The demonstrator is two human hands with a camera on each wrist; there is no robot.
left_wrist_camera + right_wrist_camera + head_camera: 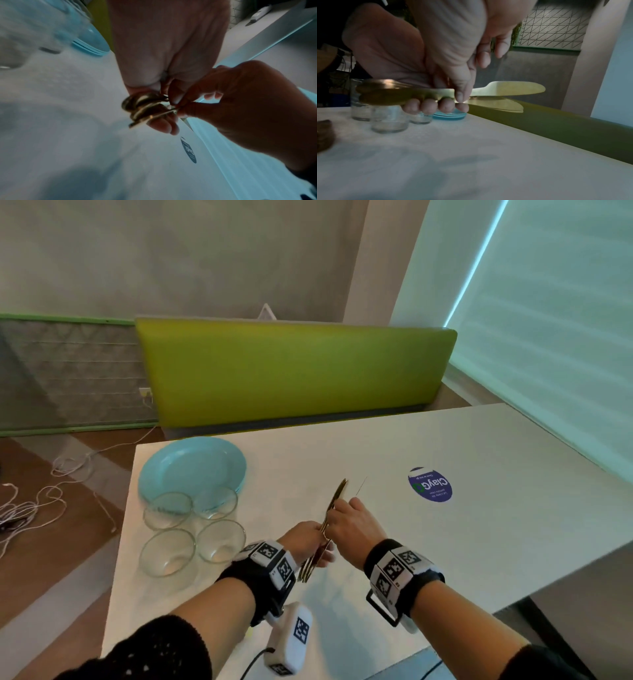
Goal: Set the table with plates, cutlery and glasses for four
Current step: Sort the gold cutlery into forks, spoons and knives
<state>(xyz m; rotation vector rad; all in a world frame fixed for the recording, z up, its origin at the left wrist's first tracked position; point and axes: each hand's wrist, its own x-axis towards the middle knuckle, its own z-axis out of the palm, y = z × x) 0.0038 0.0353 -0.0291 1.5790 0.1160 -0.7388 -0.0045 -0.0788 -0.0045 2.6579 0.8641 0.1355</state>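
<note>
A bundle of gold cutlery (329, 520) is gripped in my left hand (317, 546) above the white table (479, 525). My right hand (339, 510) pinches one piece of the bundle between thumb and fingers. In the right wrist view the knife blades (510, 89) point right, with my left fingers (428, 106) curled under the handles. In the left wrist view the handle ends (142, 106) stick out below my left palm. A stack of light blue plates (191, 467) sits at the table's far left corner, and several empty glasses (168, 553) stand just in front of it.
A round blue sticker (430, 485) lies on the table right of my hands. A green bench backrest (294, 371) runs behind the table. White cables (34, 501) trail over the floor on the left. The table's right edge (548, 587) drops off close to my right wrist.
</note>
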